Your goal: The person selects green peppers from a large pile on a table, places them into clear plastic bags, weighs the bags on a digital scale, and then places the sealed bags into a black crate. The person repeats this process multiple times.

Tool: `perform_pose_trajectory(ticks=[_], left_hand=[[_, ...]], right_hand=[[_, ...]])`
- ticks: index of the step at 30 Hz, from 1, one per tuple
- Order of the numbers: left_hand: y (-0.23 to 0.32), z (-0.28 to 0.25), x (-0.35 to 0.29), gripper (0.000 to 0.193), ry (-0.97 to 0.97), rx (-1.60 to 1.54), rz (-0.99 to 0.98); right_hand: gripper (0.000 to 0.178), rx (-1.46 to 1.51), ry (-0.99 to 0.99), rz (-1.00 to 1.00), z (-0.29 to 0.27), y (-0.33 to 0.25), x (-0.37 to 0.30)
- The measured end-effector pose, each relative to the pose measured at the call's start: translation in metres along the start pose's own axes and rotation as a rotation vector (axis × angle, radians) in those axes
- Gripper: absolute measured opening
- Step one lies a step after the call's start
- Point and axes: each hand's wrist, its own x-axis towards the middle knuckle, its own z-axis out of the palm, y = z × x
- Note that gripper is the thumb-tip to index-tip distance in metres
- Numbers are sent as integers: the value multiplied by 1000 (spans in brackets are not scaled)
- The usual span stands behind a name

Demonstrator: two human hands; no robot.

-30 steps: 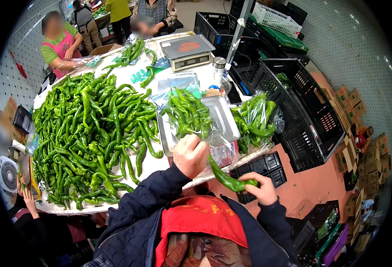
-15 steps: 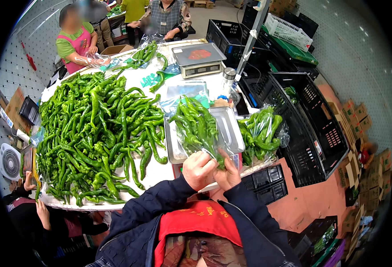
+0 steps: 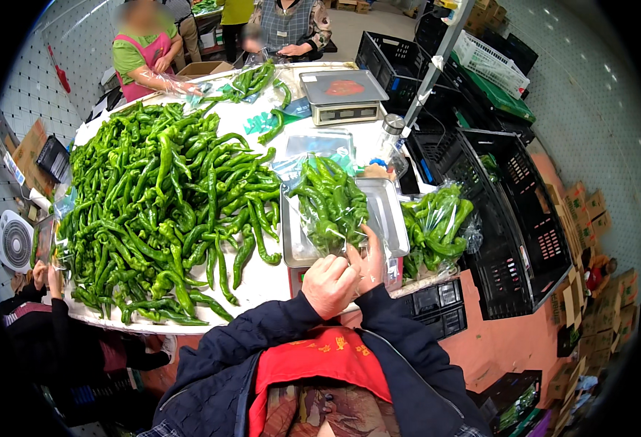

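A clear plastic bag of green peppers (image 3: 327, 200) lies on the metal tray of a weighing scale (image 3: 387, 211) in front of me. My left hand (image 3: 329, 285) is closed on the gathered near end of the bag. Beside it, my right hand (image 3: 368, 264) has its index finger stretched along the bag's near right side and its thumb apart, close to the left hand's fingers. Right of the scale, another bag of green peppers (image 3: 437, 226) rests at the table edge. A large heap of loose green peppers (image 3: 167, 211) spreads over the table to the left.
A second scale (image 3: 343, 95) stands at the back, near a clear bottle (image 3: 391, 131). Black crates (image 3: 506, 233) are stacked to the right. Two people work across the table; another person's hands (image 3: 47, 277) are at the left edge. A metal post (image 3: 437, 69) rises at the back right.
My right hand has gone from closed fingers at the bag's gathered end to a stretched index finger. The bag now lies lower and more compact on the tray. The view has shifted slightly.
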Motion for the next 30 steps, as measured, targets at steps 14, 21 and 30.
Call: perform_pose_trajectory(ticks=[14, 21, 30], left_hand=[[9, -17, -12, 34, -24, 48, 38], [31, -15, -28, 38, -3, -54, 180], [41, -7, -30, 42, -78, -163, 392]], right_hand=[[33, 390, 62, 314, 2, -18, -1], [20, 132, -1, 133, -61, -29, -82], [52, -554, 361, -407, -89, -58, -71]])
